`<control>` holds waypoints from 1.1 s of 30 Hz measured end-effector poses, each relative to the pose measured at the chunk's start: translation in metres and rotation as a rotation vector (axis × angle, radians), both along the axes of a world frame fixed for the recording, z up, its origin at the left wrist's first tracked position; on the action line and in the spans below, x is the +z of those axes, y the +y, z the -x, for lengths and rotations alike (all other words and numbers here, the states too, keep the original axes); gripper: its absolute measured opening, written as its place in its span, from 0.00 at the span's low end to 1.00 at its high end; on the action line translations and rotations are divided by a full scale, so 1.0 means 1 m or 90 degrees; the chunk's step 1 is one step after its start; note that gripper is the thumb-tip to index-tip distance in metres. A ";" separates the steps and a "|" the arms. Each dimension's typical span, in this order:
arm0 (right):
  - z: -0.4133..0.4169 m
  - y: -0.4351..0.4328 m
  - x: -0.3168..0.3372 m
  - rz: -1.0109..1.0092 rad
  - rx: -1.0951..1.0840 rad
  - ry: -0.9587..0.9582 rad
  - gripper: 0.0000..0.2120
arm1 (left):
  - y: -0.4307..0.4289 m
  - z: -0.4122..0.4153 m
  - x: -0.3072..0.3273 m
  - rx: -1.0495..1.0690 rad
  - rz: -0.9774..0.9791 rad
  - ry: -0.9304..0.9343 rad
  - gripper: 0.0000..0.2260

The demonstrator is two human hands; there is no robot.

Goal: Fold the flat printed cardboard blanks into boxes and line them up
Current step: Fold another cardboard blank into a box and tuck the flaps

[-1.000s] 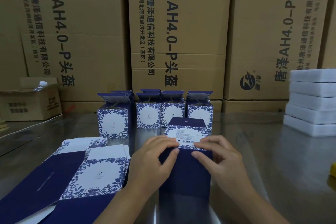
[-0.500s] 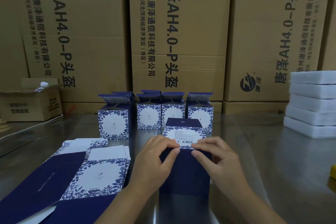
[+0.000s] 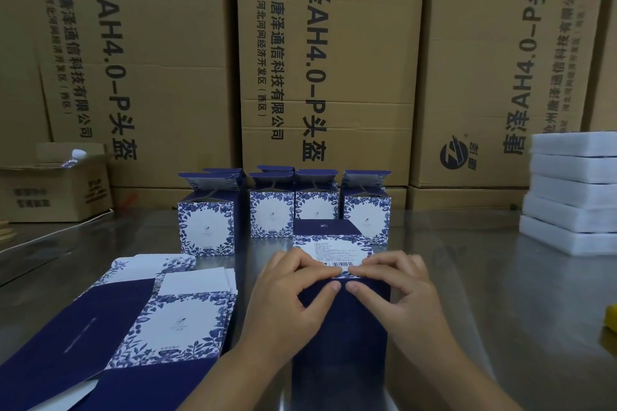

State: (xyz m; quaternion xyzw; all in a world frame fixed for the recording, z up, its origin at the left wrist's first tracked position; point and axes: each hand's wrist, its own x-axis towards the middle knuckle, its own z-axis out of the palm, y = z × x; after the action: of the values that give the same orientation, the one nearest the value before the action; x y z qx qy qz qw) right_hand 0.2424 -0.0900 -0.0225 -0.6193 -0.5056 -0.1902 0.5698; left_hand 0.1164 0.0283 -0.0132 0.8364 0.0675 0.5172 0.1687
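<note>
Navy box (image 3: 340, 337) — left hand (image 3: 290, 297), right hand (image 3: 400, 294): curled fingers (image 3: 319, 272) pinching its flap (image 3: 334, 252)

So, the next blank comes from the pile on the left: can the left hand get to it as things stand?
Probably yes. The pile lies flat just beside the left hand, nothing between them. But that hand pinches the box, so it must let go first.

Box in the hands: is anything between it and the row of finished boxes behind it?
Nothing visible does. The left hand and right hand hold the box just in front of the row, and bare table shows to the row's right. The flat blanks lie off to the left.
</note>
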 end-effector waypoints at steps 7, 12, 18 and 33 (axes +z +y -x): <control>0.006 0.002 0.001 -0.006 0.019 0.006 0.08 | -0.002 -0.002 -0.001 0.011 -0.003 -0.019 0.12; 0.006 0.004 0.003 0.005 0.042 0.023 0.05 | -0.003 -0.003 0.001 0.028 -0.037 -0.033 0.11; 0.005 0.005 0.004 0.012 0.054 0.020 0.05 | -0.003 -0.002 0.002 0.027 -0.038 -0.035 0.10; 0.007 0.005 0.003 0.014 0.019 -0.007 0.05 | 0.010 0.003 0.005 -0.062 0.021 -0.043 0.08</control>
State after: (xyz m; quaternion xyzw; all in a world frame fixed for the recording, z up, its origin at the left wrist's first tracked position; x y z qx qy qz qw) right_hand 0.2350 -0.0848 -0.0192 -0.6171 -0.5199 -0.1791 0.5629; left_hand 0.1131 0.0383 -0.0082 0.8180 0.0294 0.5347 0.2101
